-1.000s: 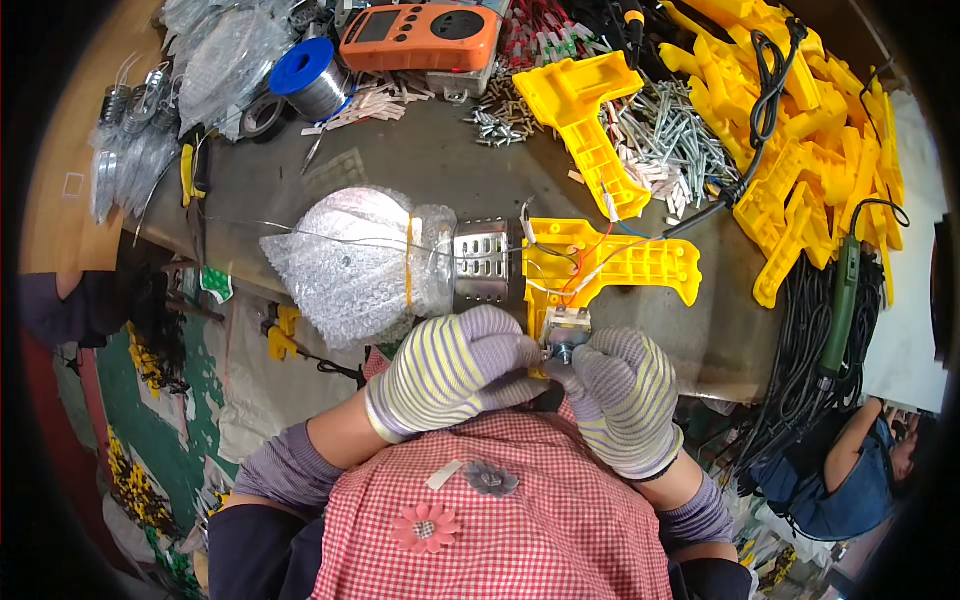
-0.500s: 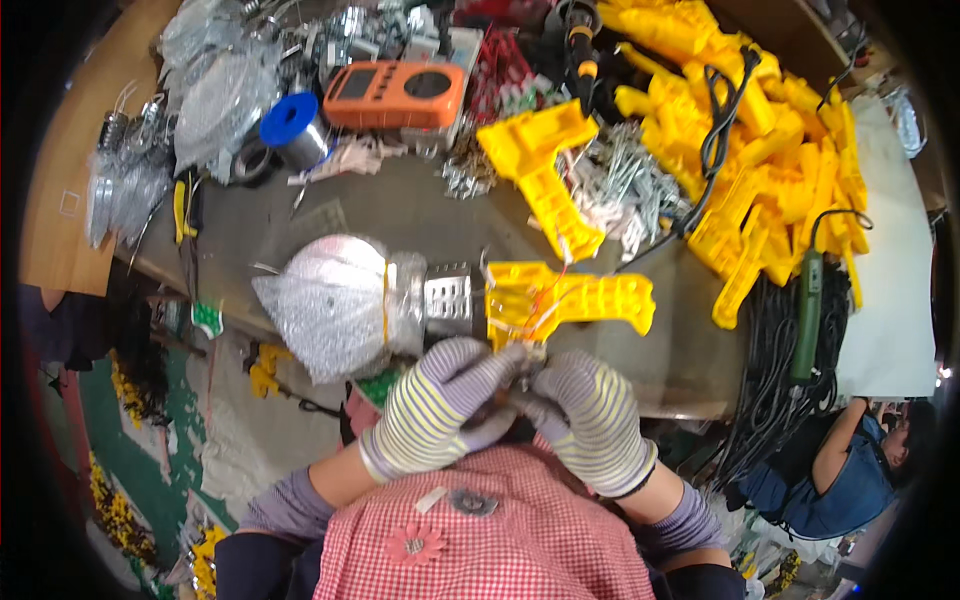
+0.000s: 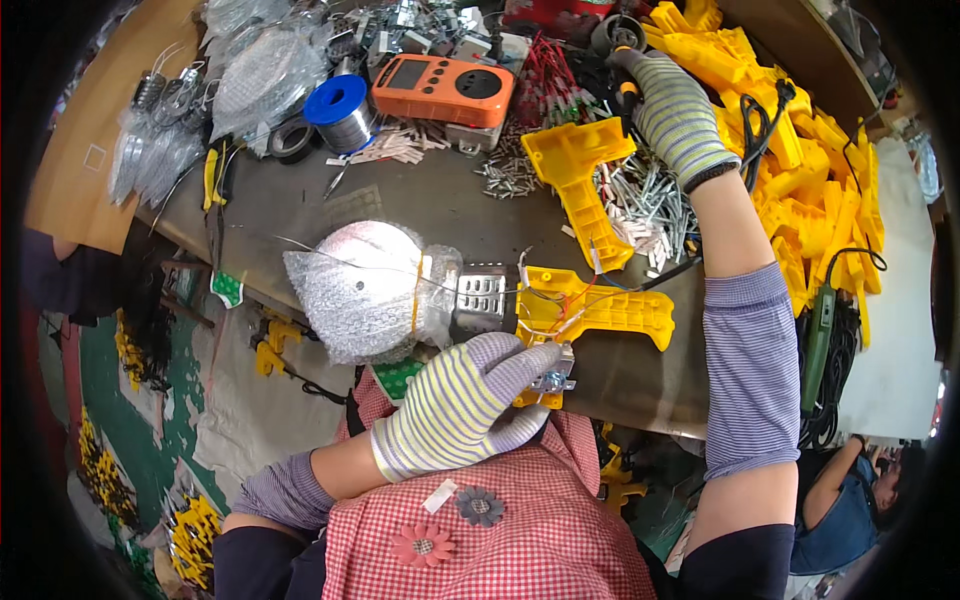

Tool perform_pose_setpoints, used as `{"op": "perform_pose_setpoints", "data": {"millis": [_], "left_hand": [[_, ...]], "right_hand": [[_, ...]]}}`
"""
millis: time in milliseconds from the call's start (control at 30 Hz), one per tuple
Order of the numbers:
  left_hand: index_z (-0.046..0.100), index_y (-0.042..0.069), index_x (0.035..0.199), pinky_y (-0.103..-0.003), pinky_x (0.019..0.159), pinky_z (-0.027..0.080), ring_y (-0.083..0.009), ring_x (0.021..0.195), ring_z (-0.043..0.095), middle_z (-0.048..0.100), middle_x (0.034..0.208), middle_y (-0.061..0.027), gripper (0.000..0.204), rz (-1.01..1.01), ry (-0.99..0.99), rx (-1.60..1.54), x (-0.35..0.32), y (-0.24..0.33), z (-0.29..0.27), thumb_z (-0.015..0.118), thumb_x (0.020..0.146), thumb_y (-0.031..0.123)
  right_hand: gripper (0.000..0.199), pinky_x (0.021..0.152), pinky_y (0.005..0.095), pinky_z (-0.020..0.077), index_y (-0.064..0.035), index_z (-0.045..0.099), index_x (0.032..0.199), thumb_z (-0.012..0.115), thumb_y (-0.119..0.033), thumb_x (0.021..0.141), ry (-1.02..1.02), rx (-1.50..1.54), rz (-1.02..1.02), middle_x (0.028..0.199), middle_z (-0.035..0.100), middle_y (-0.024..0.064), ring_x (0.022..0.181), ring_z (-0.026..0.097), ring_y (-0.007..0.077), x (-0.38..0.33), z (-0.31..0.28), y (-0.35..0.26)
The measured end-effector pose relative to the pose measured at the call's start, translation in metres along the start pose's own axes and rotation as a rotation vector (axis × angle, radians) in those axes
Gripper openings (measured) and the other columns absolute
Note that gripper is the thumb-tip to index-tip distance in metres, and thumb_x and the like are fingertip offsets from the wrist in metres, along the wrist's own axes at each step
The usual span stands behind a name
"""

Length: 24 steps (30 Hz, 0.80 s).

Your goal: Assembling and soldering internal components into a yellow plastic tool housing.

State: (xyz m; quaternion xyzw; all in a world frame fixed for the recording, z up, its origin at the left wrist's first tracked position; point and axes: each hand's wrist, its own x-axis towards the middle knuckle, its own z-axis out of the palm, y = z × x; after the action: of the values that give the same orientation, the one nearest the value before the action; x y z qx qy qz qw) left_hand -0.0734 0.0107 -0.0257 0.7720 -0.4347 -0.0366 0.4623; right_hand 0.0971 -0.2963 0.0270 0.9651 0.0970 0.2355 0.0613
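Note:
My left hand (image 3: 465,400), in a striped glove, has thumb and fingertips around a small silver metal part (image 3: 556,376) at the near end of a yellow plastic housing half (image 3: 600,312). Thin wires lie in that housing, which adjoins a slotted metal collar (image 3: 484,296) and a round, bubble-wrapped head (image 3: 362,290). My right hand (image 3: 685,115) is stretched to the far right, its fingers closed around a tool with a black and orange handle (image 3: 628,92). The hand hides part of the tool. Nearby lies another yellow housing half (image 3: 575,180).
Along the back are an orange multimeter (image 3: 440,88), a solder spool (image 3: 342,112) and piles of screws (image 3: 655,215). Yellow housings (image 3: 800,180) heap up at right, near a green-handled tool (image 3: 820,340). Yellow-handled pliers (image 3: 213,180) lie left. Another person (image 3: 845,505) sits at lower right.
My right hand has left the near table edge and reached far right to the black and orange tool. My left hand stays by the housing, where the metal part now shows.

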Motion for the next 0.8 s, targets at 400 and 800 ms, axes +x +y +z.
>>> {"op": "perform_pose_setpoints", "data": {"millis": [400,800], "left_hand": [[0.07,0.008,0.089,-0.046,0.085,0.046,-0.0304,0.083,0.059,0.062,0.086,-0.0069,0.025,0.003,0.275,0.646,0.028,-0.003,-0.068,0.075,0.065,0.008],[0.077,0.013,0.088,-0.038,0.07,0.042,-0.0244,0.074,0.052,0.054,0.079,-0.0047,0.017,0.038,0.059,0.328,0.034,-0.015,-0.046,0.072,0.073,0.008]], "right_hand": [[0.033,0.063,0.0206,0.0461,0.0012,0.064,0.113,0.07,-0.025,0.093,0.766,1.224,0.657,0.098,0.066,0.0064,0.073,0.058,0.0098,-0.112,-0.08,-0.029],[0.031,0.045,0.0203,0.042,-0.0079,0.058,0.11,0.055,-0.037,0.1,0.3,1.828,1.026,0.083,0.067,0.0091,0.055,0.058,0.011,-0.144,-0.053,-0.049]]}}
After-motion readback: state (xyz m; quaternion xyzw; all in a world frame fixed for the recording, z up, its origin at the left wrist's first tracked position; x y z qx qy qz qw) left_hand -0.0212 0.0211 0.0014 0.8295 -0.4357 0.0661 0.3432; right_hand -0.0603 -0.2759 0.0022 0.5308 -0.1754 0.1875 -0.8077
